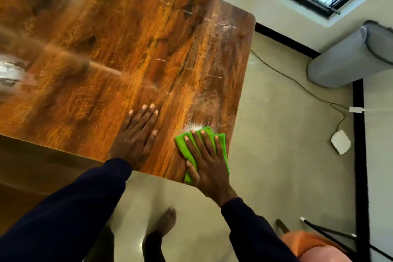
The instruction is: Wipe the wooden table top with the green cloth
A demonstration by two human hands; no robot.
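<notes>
View: head cam, 1 frame, looking down.
Worktop (127, 49): wooden, glossy, orange-brown grain. Rounded corner at far right. Fine pale scratches and glare patches on the surface.
Green cloth (180, 141): folded, lying on worktop nr its right edge, close to the near corner. Its near end reaches the near edge.
Right hand (207, 161): flat on top of green cloth, 4 fingers straight and spread, thumb alongside. Pressing down, not gripping.
Left hand (136, 136): palm down on bare wood, just left of the cloth, not touching it. Fingers straight, holding nothing.
Smear (194, 126): whitish patch on the wood at the cloth's far edge.
Sleeves: dark navy, both arms.
Floor (276, 134): pale. Bare foot (168, 219) below the near edge. White flat box (340, 141) w/ cable (297, 83). Grey bin (350, 57) by the wall. Orange seat (308, 242) at bottom right.
</notes>
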